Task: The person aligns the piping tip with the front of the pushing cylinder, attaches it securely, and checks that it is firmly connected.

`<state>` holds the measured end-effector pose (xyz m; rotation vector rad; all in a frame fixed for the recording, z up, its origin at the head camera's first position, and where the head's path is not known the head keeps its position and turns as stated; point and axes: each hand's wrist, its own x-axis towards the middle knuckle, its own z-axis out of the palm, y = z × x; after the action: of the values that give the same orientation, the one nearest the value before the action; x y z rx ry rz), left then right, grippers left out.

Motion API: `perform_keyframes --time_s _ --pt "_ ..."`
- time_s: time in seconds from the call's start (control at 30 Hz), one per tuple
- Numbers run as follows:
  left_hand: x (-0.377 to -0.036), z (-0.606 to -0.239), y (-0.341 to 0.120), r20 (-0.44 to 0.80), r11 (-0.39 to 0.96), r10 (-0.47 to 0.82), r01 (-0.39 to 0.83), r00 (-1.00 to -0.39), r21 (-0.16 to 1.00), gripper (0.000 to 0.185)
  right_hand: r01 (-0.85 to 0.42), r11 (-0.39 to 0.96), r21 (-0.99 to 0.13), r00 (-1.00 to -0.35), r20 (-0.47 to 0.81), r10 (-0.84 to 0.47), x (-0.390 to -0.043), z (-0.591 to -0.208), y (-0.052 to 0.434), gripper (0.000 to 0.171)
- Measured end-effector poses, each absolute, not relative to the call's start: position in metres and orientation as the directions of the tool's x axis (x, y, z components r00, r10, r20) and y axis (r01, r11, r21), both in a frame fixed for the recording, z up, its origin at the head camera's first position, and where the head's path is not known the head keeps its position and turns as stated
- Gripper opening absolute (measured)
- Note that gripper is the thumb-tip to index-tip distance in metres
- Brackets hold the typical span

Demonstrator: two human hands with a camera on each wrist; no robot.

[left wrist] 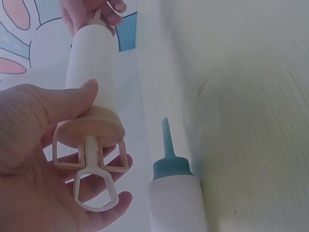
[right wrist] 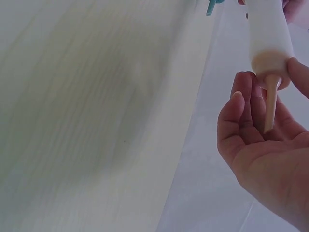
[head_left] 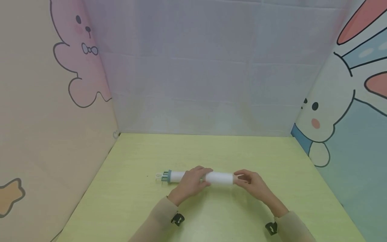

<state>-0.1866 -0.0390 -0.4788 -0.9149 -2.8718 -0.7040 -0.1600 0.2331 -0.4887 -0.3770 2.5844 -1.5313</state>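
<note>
My left hand [head_left: 193, 181] grips the plunger end of a white tube [head_left: 220, 178], thumb on the barrel and fingers under its beige flange [left wrist: 89, 126]. At the other end my right hand [head_left: 246, 179] pinches the tube's beige cap, whose thin nozzle [right wrist: 270, 104] points into the palm. The tube is held level just above the yellow-green table [head_left: 211, 151]. A second white tube [head_left: 175, 175] with a teal plunger end [head_left: 166, 175] lies on the table behind my left hand. Its teal nozzle [left wrist: 167, 145] points toward the right.
Cartoon-printed panels wall the table in on the left [head_left: 45, 117] and right [head_left: 347, 111], with a pale sheet [head_left: 205, 84] at the back. A black strap shows on each wrist in the head view.
</note>
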Motion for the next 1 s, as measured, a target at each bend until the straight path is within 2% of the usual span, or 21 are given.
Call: perform_keyframes --time_s 0.17,0.4,0.83,1.0 --pt "-0.1876 -0.4809 -0.0398 0.193 0.718 0.539 0.567 -0.82 0.404 0.046 -0.085 0.441 -0.894 -0.963 -0.04 -0.267 -0.1584 -0.4863 0.232 0.04" --pt "-0.1875 -0.4797 -0.0403 0.179 0.719 0.533 0.554 -0.827 0.419 0.047 -0.148 0.408 -0.901 -0.947 0.011 -0.32 -0.1573 -0.4847 0.2336 0.043" --pt "-0.1864 -0.4798 -0.0386 0.188 0.717 0.534 0.559 -0.825 0.416 0.046 -0.123 0.417 -0.901 -0.946 -0.02 -0.323 -0.1578 -0.484 0.2358 0.034" --pt "-0.1869 -0.4789 -0.0381 0.202 0.72 0.533 0.565 -0.822 0.403 0.046 -0.167 0.442 -0.881 -0.94 0.006 -0.342 -0.1587 -0.4845 0.2366 0.035"
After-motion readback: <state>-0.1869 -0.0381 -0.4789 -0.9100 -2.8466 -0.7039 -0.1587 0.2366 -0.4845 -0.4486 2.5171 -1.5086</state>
